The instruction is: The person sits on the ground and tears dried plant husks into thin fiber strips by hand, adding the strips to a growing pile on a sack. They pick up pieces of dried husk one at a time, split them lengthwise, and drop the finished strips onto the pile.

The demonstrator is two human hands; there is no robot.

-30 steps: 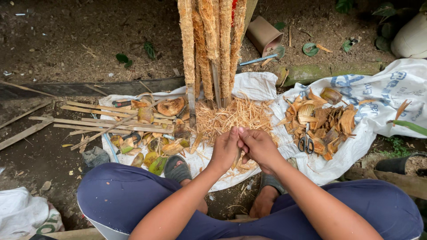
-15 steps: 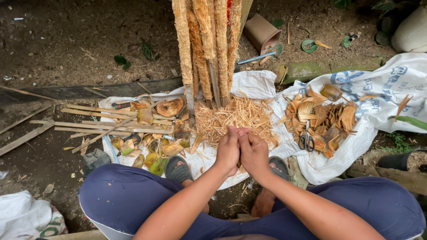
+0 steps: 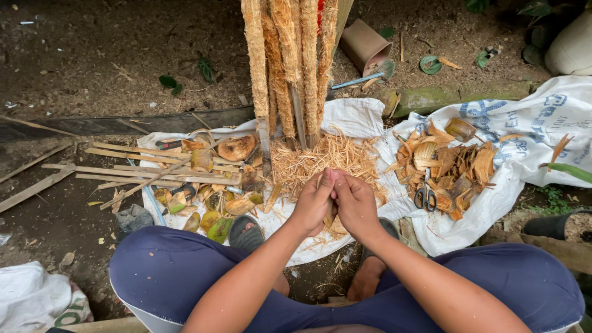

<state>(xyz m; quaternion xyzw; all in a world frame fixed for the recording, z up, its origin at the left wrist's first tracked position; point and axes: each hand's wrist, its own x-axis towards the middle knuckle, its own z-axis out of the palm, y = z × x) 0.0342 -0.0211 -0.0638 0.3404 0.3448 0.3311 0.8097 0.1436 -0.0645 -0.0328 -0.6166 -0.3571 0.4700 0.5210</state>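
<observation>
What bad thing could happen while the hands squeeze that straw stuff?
The left hand and right hand press together over the fibre pile, so stiff strands might prick the skin. The scissors lie loose among the husk pieces on the sack, where a reaching hand could catch them.

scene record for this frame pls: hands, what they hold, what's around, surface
left hand: pressed against the right, fingers closed on a bit of fibre
right hand: same, palms together
fibre pile: straw-coloured, just beyond the hands
fibre-wrapped poles: upright behind the pile
husk pieces: heap to the right, scissors lying on it
bamboo strips: to the left
surface: white sacks on bare soil
</observation>
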